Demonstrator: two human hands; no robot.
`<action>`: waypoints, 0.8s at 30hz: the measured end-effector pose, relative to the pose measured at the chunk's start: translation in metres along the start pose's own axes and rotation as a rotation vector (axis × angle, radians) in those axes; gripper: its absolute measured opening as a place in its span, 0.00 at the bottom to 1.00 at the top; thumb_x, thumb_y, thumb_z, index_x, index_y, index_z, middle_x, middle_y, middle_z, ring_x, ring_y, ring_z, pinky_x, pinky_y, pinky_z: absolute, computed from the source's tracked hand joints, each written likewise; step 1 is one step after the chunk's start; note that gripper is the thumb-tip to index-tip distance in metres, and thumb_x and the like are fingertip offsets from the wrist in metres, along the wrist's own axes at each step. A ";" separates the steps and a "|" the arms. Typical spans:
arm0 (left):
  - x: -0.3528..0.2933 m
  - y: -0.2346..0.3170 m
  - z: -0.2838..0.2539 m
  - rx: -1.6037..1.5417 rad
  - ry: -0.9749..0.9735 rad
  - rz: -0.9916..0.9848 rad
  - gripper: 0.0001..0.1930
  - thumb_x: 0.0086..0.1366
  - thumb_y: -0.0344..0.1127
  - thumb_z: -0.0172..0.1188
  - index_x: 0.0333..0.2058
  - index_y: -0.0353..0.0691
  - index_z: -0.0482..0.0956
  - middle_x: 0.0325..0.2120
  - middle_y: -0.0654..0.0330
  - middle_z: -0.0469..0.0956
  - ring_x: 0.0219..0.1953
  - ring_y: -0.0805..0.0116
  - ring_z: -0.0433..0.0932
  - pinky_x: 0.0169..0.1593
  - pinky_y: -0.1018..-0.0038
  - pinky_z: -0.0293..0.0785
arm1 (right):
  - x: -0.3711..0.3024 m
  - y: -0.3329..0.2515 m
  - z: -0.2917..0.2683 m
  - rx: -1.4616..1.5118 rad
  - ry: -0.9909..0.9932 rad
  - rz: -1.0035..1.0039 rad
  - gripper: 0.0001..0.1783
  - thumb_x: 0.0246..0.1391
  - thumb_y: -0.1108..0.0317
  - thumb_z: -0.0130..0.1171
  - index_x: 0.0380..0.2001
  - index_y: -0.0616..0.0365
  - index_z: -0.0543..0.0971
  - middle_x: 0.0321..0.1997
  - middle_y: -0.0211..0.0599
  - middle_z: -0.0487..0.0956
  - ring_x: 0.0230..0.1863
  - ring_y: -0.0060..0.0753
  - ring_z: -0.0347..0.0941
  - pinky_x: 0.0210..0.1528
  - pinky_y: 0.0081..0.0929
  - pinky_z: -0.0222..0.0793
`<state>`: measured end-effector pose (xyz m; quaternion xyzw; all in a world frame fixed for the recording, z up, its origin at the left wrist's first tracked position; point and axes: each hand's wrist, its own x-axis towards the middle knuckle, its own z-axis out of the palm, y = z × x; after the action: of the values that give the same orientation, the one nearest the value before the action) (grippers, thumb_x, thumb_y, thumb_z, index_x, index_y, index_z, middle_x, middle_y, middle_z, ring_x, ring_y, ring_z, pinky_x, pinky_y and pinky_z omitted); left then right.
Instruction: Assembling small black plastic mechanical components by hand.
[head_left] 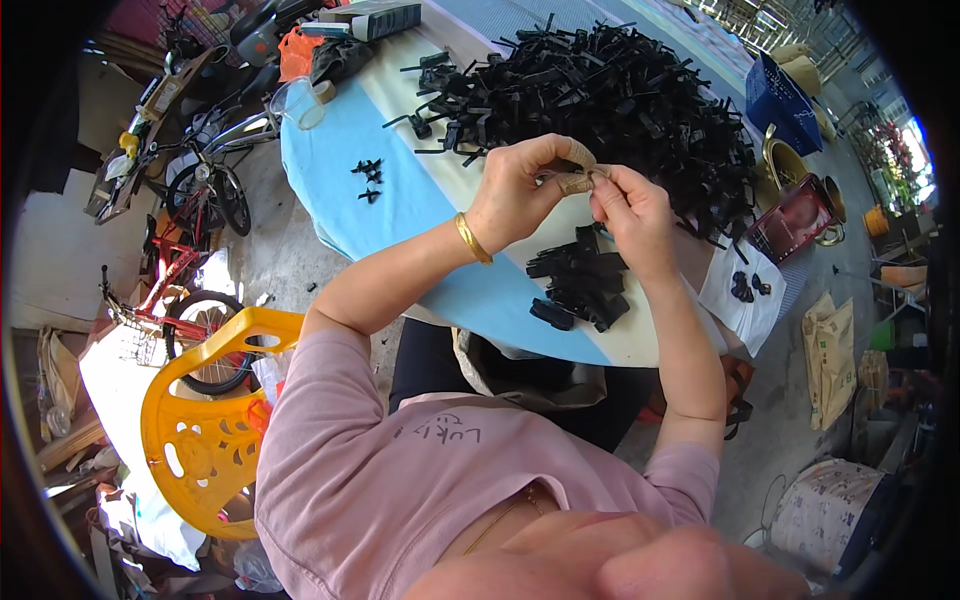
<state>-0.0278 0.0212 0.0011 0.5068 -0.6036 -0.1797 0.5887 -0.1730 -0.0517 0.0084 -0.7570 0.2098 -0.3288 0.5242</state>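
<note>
My left hand (520,190), with a gold bangle (472,238) at its wrist, is closed in a pinch above the table. Tan wrapping shows around its thumb and forefinger. Fingertip to fingertip with it, my right hand (638,212) is pinched too. Whatever lies between the fingers is too small and covered to name. Beyond both hands rises a large heap of small black plastic parts with thin prongs (600,90). A smaller pile of black pieces (580,280) lies below the hands, near the table's front edge.
A few black bits (368,178) lie on the blue part of the tabletop (340,130). On the right are a white sheet (742,300) with black pieces, a phone-like screen (795,218) and a blue basket (783,100). A yellow chair (205,440) and a red bicycle (180,265) stand left.
</note>
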 end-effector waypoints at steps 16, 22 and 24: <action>0.007 0.006 -0.001 -0.051 0.033 0.086 0.26 0.50 0.30 0.64 0.48 0.34 0.66 0.36 0.58 0.76 0.36 0.69 0.76 0.45 0.76 0.71 | 0.009 -0.005 -0.033 0.180 0.141 -0.142 0.08 0.49 0.74 0.57 0.34 0.64 0.75 0.28 0.26 0.75 0.29 0.13 0.69 0.33 0.10 0.65; 0.011 -0.002 -0.015 -0.999 -0.566 -0.475 0.26 0.51 0.34 0.64 0.47 0.31 0.64 0.40 0.49 0.74 0.42 0.60 0.75 0.48 0.68 0.73 | 0.008 -0.003 -0.038 0.255 -0.130 -0.133 0.13 0.51 0.65 0.58 0.35 0.63 0.74 0.31 0.26 0.74 0.33 0.15 0.67 0.38 0.14 0.63; 0.011 0.004 -0.015 -1.049 -0.524 -0.525 0.21 0.52 0.32 0.63 0.43 0.32 0.66 0.38 0.49 0.74 0.40 0.58 0.76 0.46 0.69 0.75 | 0.008 -0.006 -0.038 0.224 -0.145 -0.175 0.13 0.51 0.65 0.58 0.35 0.63 0.74 0.32 0.26 0.74 0.34 0.15 0.67 0.38 0.14 0.63</action>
<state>-0.0139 0.0197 0.0138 0.2217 -0.4150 -0.7071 0.5278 -0.1952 -0.0799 0.0250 -0.7310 0.0665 -0.3389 0.5886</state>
